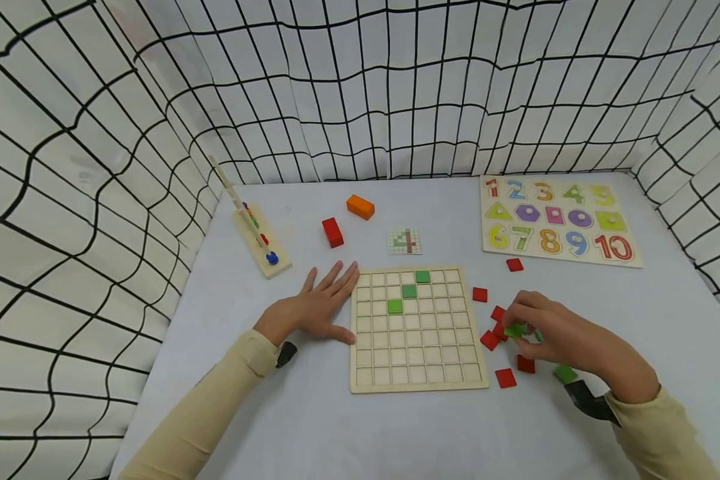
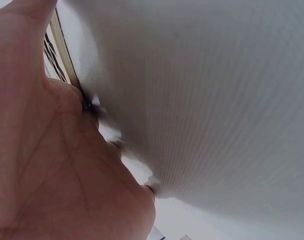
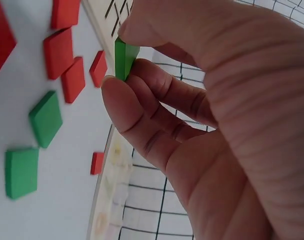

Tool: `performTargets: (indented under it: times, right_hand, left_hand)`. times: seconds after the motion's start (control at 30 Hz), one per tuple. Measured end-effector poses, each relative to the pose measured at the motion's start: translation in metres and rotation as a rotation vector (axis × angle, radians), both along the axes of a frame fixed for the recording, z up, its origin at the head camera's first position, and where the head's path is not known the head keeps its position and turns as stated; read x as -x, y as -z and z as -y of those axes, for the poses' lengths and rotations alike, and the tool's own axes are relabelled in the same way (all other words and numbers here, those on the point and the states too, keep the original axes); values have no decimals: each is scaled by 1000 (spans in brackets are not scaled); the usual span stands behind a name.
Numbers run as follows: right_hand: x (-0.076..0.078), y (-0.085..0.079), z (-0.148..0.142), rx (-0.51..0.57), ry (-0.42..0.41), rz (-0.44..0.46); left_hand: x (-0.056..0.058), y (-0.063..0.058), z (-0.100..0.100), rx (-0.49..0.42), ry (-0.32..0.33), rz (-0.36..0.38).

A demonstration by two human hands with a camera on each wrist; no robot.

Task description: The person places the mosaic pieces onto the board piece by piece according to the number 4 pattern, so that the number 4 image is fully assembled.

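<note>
My right hand (image 1: 555, 333) pinches a green square tile (image 3: 123, 57) between thumb and fingertips, raised over the loose tiles right of the board. Spread flat, my left hand (image 1: 315, 310) rests on the table with fingertips and thumb at the left edge of the wooden grid board (image 1: 417, 388). Three green tiles lie in the board's upper cells on a diagonal, one of them the lowest green tile (image 1: 395, 307). Several red tiles (image 1: 506, 378) are scattered between the board and my right hand. Beneath that hand lie more green tiles (image 3: 46, 119), partly hidden in the head view.
A small printed pattern card (image 1: 405, 241) lies behind the board. Farther back are a red block (image 1: 333, 232) and an orange block (image 1: 360, 207). A number puzzle board (image 1: 561, 220) is at back right, a wooden bead stand (image 1: 261, 240) at back left. Black netting (image 1: 348, 80) surrounds the table.
</note>
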State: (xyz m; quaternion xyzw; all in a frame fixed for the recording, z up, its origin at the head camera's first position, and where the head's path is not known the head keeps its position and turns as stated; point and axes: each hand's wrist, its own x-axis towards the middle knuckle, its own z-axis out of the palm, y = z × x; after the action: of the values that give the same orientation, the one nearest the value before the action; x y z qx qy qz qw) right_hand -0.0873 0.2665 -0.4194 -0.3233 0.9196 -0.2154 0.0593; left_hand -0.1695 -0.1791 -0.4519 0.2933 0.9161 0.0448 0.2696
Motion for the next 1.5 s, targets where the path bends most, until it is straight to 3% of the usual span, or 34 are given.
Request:
performTargets:
  times: [0.2,0.5,0.8,1.0,1.37,1.5]
  right_hand:
    - [7,-6,16,4,-46,-31]
    - [17,-13,39,-46,-47,52]
    - [32,-3,76,-9,-177,66]
    - [41,4,117,-57,-294,-27]
    - [51,15,154,-76,-285,28]
    - [56,16,167,-76,-303,2]
  left_hand:
    - [1,1,-1,-6,-3,6]
    - [0,0,0,9,-9,3]
    - [1,1,-1,5,-13,10]
    - [1,1,-1,-3,-13,5]
    - [1,0,0,-2,-11,11]
    - [1,1,0,1,-10,7]
